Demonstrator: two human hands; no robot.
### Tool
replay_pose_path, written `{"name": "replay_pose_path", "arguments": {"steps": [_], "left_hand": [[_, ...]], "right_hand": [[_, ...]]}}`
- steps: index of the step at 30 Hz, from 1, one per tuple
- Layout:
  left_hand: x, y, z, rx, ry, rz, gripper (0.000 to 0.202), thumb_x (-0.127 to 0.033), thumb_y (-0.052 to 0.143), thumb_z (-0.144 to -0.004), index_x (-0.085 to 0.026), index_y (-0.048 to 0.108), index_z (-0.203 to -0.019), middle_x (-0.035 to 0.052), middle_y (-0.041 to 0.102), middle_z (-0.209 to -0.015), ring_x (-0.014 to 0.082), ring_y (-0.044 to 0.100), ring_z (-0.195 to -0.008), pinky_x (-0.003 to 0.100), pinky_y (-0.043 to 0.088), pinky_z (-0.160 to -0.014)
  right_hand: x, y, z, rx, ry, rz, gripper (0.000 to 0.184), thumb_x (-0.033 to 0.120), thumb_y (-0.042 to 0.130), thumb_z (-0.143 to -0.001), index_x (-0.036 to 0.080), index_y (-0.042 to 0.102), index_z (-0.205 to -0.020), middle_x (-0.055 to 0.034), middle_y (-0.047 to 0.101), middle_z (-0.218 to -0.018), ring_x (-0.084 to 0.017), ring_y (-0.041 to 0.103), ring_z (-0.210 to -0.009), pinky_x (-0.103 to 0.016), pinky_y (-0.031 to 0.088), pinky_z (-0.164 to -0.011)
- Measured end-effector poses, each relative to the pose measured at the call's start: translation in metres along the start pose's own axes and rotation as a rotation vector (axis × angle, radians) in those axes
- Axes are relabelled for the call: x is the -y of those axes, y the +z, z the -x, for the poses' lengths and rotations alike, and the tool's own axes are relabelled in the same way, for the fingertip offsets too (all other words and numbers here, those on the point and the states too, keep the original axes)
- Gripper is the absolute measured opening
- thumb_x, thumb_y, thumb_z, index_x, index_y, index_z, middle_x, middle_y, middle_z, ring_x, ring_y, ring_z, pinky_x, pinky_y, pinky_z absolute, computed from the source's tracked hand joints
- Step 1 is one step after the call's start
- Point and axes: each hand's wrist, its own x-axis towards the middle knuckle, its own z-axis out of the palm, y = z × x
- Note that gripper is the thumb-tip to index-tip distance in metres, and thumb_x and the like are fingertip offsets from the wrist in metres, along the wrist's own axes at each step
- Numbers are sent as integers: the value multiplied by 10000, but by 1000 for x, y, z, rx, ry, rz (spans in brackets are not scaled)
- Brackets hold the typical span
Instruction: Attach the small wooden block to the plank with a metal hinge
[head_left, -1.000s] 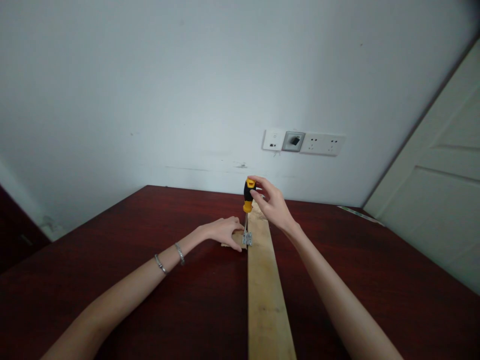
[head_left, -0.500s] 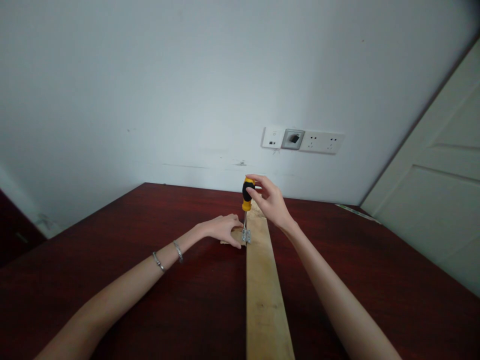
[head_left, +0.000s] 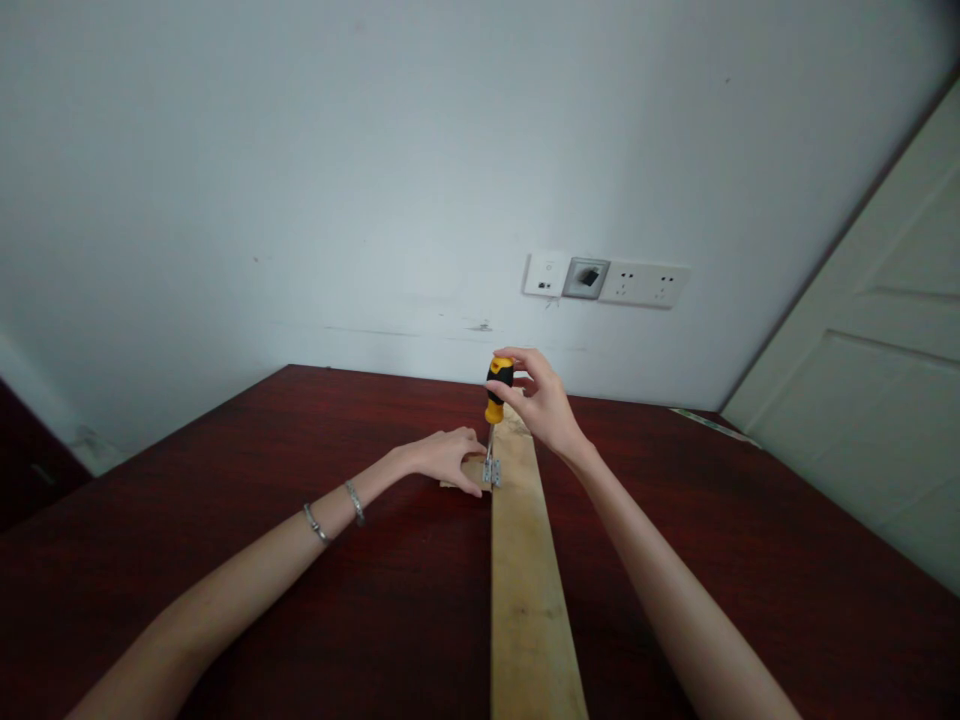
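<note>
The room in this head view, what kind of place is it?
Probably an ordinary indoor room, not a workshop: a plain white wall with white wall sockets, a white panelled door, and a dark red wooden table.

Setting: you are in a plain room of a home or office. Evidence: bare white wall (head_left: 300,180); row of wall sockets (head_left: 607,281) low on that wall; dark red wooden table (head_left: 225,460) pushed against the wall below the sockets; white panelled door (head_left: 870,390) right of the sockets.
</note>
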Motion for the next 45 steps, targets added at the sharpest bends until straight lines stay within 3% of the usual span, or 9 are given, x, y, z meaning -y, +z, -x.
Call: {"name": "replay_pose_path", "arguments": {"steps": [7, 13, 20, 26, 31, 37, 42, 45], "left_hand": [[0, -1, 0, 8, -1, 15, 605, -647, 645, -692, -227, 594, -1124, 51, 543, -1073, 221, 539, -960, 261, 407, -738], [-1, -3, 1, 13, -6, 16, 612, -646, 643, -695, -229, 586, -1140, 47, 538, -1070, 221, 532, -973, 260, 407, -748], [0, -1, 0, 6, -10, 18, 600, -630, 659, -691, -231, 588, -1132, 51, 533, -1095, 220, 530, -981, 267, 404, -787], [0, -1, 1, 11, -10, 21, 621, -636, 651, -697, -240, 577, -1171, 54, 525, -1107, 224, 527, -991, 272, 409, -778], [1, -1, 0, 10, -1, 11, 612, -639, 652, -696, -244, 580, -1157, 51, 529, -1100, 220, 531, -980, 266, 406, -769], [-1, -2, 1, 18, -6, 10, 604, -628, 649, -705, -248, 574, -1169, 51, 524, -1106, 228, 525, -1002, 265, 402, -771], [0, -2, 1, 20, -4, 7, 610, -635, 645, -701, -252, 576, -1170, 50, 529, -1086, 224, 531, -976, 262, 400, -759], [0, -2, 1, 12, 2, 11, 618, -640, 644, -698, -242, 581, -1167, 54, 529, -1095, 228, 531, -977, 268, 403, -751]], "right_hand": [[6, -4, 0, 58, -23, -52, 289, 339, 514, -900, 288, 605, -1170, -59, 602, -1158, -198, 571, -1053, -376, 531, -859], [4, -1, 0, -3, -8, 6, 288, 388, 625, -825, 279, 621, -1091, -58, 579, -1080, -189, 572, -960, -323, 551, -745], [1, -5, 0, 77, -24, -53, 303, 300, 529, -893, 289, 588, -1191, -56, 597, -1187, -193, 575, -1051, -365, 521, -866], [4, -2, 1, 27, -11, 15, 327, 355, 655, -807, 295, 616, -1126, -55, 558, -1090, -193, 557, -988, -333, 550, -766], [4, -5, 1, 78, -27, -43, 316, 299, 530, -892, 310, 579, -1204, -53, 571, -1169, -187, 559, -1043, -354, 535, -834], [3, -4, 1, 52, -3, -6, 342, 346, 647, -815, 312, 611, -1153, -55, 550, -1103, -195, 563, -989, -346, 556, -789], [4, -5, 1, 118, -16, -34, 371, 307, 518, -901, 335, 540, -1270, -60, 529, -1201, -197, 530, -1107, -350, 542, -843], [4, -5, 1, 123, -32, -28, 371, 308, 548, -888, 332, 544, -1257, -56, 561, -1170, -195, 552, -1063, -350, 544, -827]]}}
